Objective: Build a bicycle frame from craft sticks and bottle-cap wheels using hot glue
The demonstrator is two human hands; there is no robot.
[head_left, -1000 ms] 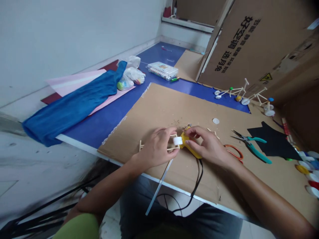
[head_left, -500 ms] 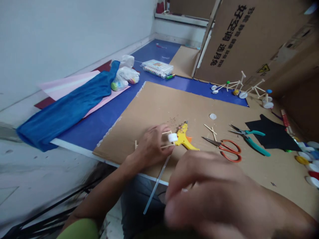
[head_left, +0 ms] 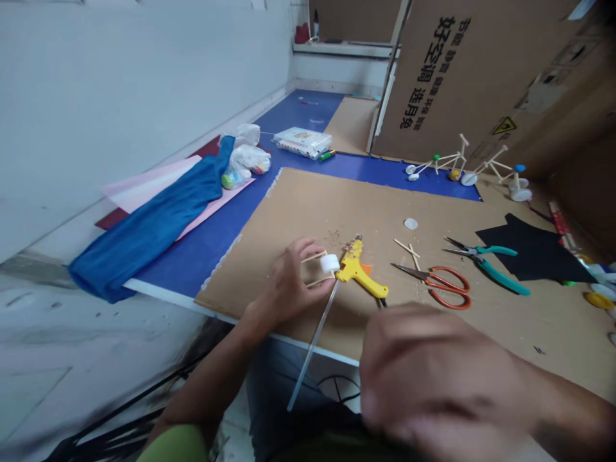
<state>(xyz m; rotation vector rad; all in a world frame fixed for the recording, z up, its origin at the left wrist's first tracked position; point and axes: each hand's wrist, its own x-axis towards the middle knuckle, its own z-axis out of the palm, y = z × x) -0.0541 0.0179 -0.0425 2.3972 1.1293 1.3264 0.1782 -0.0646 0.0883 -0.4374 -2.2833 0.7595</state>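
Overhead and left, a pale wall point(head_left: 120, 83) fills the upper left of the frame, scuffed and darker toward the lower left. A big printed carton point(head_left: 447, 109) stands upright across the upper right. My blue table point(head_left: 206, 237) runs from lower left to top centre, mostly covered by a flat brown cardboard sheet point(head_left: 298, 205) with a ragged left edge and crumbs near the middle. Blue cloth point(head_left: 158, 218) lies over pink paper point(head_left: 154, 186) at left, beside knotted plastic bags point(head_left: 248, 159).

My right hand point(head_left: 443, 378) looms blurred at lower right, fingers curled inward; I cannot tell whether they grip anything. My left hand point(head_left: 289, 279), just below centre, has its thumb and fingers closed around a small stick frame point(head_left: 317, 282), the white cap point(head_left: 330, 263) at its right end.

A black piece point(head_left: 534, 250) lies at right, with teal pliers point(head_left: 500, 276) by it, then orange-handled scissors point(head_left: 450, 289). The yellow glue gun point(head_left: 359, 269) lies beside the cap, its clear rod point(head_left: 312, 346) jutting past the table edge. Smallest are two crossed sticks point(head_left: 411, 251) and a pale disc point(head_left: 410, 223), right of centre.
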